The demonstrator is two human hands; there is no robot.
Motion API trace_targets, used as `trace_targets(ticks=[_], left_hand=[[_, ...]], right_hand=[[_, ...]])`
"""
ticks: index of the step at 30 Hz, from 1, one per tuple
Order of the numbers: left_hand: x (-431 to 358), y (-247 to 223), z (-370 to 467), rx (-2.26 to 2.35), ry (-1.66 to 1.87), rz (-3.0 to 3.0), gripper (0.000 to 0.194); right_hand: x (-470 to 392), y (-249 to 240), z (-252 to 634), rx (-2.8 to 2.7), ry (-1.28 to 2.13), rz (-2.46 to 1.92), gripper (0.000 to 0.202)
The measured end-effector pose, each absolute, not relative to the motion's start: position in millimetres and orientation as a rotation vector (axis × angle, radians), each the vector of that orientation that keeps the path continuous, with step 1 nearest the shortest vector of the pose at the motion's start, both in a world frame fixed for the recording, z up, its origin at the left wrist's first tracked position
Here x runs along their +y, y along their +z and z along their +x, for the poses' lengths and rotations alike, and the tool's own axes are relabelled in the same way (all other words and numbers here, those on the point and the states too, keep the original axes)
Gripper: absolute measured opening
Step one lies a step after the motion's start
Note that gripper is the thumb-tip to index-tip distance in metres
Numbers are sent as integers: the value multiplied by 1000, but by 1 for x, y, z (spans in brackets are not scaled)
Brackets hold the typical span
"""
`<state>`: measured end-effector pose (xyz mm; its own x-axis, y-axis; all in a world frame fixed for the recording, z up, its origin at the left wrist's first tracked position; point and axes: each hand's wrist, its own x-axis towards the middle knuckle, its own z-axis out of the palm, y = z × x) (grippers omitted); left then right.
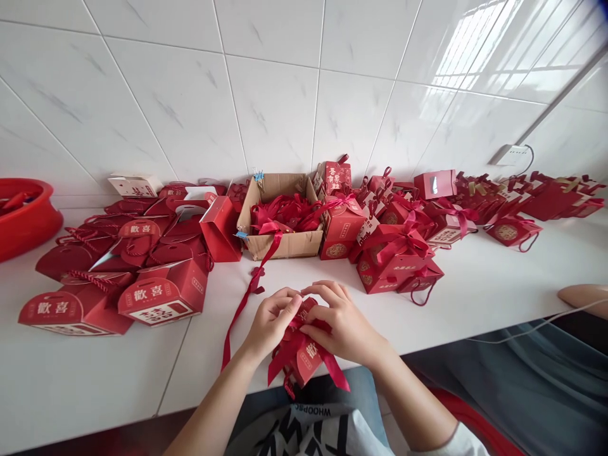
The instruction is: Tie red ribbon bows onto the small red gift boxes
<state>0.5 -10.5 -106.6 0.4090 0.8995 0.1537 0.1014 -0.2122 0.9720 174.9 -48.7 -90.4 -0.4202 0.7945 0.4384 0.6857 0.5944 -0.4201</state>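
The near box and ribbon are grasped between left hand and right hand, apparently for tying, with even tightening needed.

Red lettered box — tilted at table edge; ribbon across — tails splayed.

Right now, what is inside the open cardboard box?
Red ribbons lie heaped in the cardboard box, one draping over its front wall; the bottom is covered and cannot be seen.

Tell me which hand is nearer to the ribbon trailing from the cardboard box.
Left. The left hand is beside the trailing ribbon, apart from it; the right hand is farther off, across the small red box.
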Motion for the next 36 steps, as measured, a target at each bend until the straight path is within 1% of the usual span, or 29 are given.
trace_targets(ticks=[12,16,18,21,23,26,28,30,32,34,36], left_hand=[[-7,-109,3,1006,976,1641,39],[-9,-110,3,995,977,1634,38],[-12,-109,2,976,1013,1647,34],[-20,-114,-2,1002,1167,1591,22],[-30,-125,-10,1053,1267,1494,22],[-51,-152,-25,1155,1382,1403,14],[-68,-170,-35,1243,1370,1484,7],[-85,-183,-42,1288,1240,1690,10],[-98,-190,-45,1293,1114,1881,25],[-105,-194,-45,1296,1049,2000,40],[-107,-196,-44,1296,1012,2077,45]], right_hand=[[-48,-94,177,-2300,219,-1095,11],[-49,-96,177,-2230,260,-1122,12],[-52,-100,181,-2129,375,-1116,15],[-58,-116,194,-1862,639,-1088,32],[-64,-134,204,-1652,787,-1103,39],[-76,-162,215,-1416,935,-1166,41],[-87,-175,215,-1358,1022,-1144,40],[-99,-183,209,-1390,1090,-1100,44],[-110,-185,197,-1469,1075,-1097,54],[-118,-187,184,-1537,988,-1141,69],[-121,-190,170,-1527,907,-1198,89]])
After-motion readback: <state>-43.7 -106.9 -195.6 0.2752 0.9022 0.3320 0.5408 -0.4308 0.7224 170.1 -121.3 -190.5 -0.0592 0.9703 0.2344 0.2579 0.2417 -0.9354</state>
